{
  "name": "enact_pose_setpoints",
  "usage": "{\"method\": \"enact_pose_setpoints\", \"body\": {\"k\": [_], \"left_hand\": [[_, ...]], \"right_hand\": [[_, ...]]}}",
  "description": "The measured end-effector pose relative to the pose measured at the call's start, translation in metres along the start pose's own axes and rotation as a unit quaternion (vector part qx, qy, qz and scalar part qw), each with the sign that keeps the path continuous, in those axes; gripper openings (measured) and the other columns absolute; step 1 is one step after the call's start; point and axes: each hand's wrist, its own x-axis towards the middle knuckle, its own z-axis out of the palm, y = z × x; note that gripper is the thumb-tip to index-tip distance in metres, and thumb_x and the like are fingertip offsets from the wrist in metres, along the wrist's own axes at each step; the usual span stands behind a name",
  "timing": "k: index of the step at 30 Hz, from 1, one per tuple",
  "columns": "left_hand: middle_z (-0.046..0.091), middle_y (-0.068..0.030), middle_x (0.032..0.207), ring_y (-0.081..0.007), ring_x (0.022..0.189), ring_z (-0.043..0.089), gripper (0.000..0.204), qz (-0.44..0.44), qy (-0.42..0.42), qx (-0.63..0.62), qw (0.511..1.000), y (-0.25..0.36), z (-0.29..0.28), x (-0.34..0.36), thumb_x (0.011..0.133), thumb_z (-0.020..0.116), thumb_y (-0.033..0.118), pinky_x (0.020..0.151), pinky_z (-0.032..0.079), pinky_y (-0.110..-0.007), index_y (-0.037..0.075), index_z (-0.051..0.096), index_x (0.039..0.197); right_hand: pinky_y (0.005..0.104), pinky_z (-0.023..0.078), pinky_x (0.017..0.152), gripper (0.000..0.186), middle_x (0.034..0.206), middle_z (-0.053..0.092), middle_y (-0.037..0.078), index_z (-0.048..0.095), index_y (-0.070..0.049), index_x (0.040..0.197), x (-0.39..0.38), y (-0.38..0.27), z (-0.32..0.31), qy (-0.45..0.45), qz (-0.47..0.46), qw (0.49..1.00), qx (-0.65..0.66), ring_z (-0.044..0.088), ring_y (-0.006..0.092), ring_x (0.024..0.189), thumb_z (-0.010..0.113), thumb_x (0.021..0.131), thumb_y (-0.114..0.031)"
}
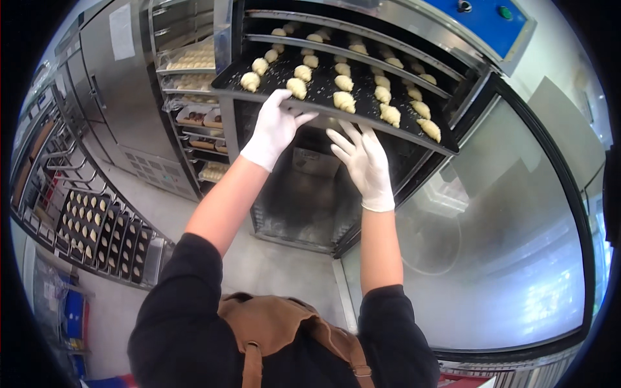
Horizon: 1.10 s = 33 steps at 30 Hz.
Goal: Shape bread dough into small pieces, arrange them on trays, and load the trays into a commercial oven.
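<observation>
My gloved left hand (275,126) grips the front edge of a black tray (310,90) holding rows of pale, shaped dough pieces (344,101) with white specks around them. Its thumb and fingers are at the rim. My gloved right hand (361,161) is under the tray, fingers stretched and spread, their tips at the underside; I cannot tell whether they bear weight. The tray sits at an upper level of an open steel cabinet (234,161), tilted slightly in this view, with other loaded trays behind it on higher rails. Below it, the cabinet's dark interior shows.
A large glass door (485,246) stands open at the right. A blue control panel (475,22) is above. Left are a steel upright cabinet (113,97), a rack of wrapped trays (191,61), and a low wheeled rack (158,255) carrying black trays of dough (84,223).
</observation>
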Motion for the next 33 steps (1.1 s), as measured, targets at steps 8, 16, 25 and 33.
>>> {"method": "enact_pose_setpoints", "body": {"k": [8,16,25,33], "left_hand": [[0.072,-0.0157,0.11,-0.0284,0.104,0.068,0.027,-0.027,-0.006,-0.021,0.999,-0.015,0.013,0.011,0.096,0.057,0.02,0.094,0.056,-0.044,0.0,0.066,0.112],[0.066,-0.0143,0.102,-0.0275,0.098,0.069,0.024,0.007,0.038,0.015,0.999,-0.033,0.083,-0.016,0.1,0.056,0.019,0.091,0.058,-0.046,-0.001,0.062,0.11],[0.061,-0.0253,0.124,-0.0387,0.117,0.063,0.043,-0.003,-0.003,0.034,0.999,-0.047,0.071,0.021,0.099,0.061,0.032,0.106,0.048,-0.056,-0.004,0.06,0.122],[0.067,-0.0142,0.12,-0.0264,0.105,0.064,0.066,-0.331,-0.041,0.335,0.881,-0.116,-0.087,-0.125,0.092,0.071,0.049,0.083,0.055,-0.041,0.007,0.059,0.141]], "right_hand": [[0.0316,0.063,0.074,0.041,0.108,0.07,0.03,0.053,0.009,0.125,0.041,-0.002,0.01,0.203,-0.043,0.978,-0.036,0.075,0.0358,0.095,0.06,0.106,-0.026],[0.0318,0.066,0.081,0.046,0.119,0.067,0.026,0.05,0.01,0.131,0.01,-0.058,0.016,0.226,-0.064,0.968,-0.091,0.073,0.0344,0.107,0.057,0.107,-0.028],[0.0289,0.065,0.081,0.048,0.119,0.065,0.03,0.048,0.014,0.129,0.053,-0.062,-0.016,0.197,-0.072,0.973,-0.097,0.072,0.0333,0.109,0.054,0.109,-0.029],[0.0311,0.064,0.091,0.051,0.129,0.059,0.034,0.044,0.015,0.132,0.093,-0.079,-0.079,0.2,-0.06,0.974,-0.094,0.067,0.0354,0.12,0.054,0.108,-0.03]]}}
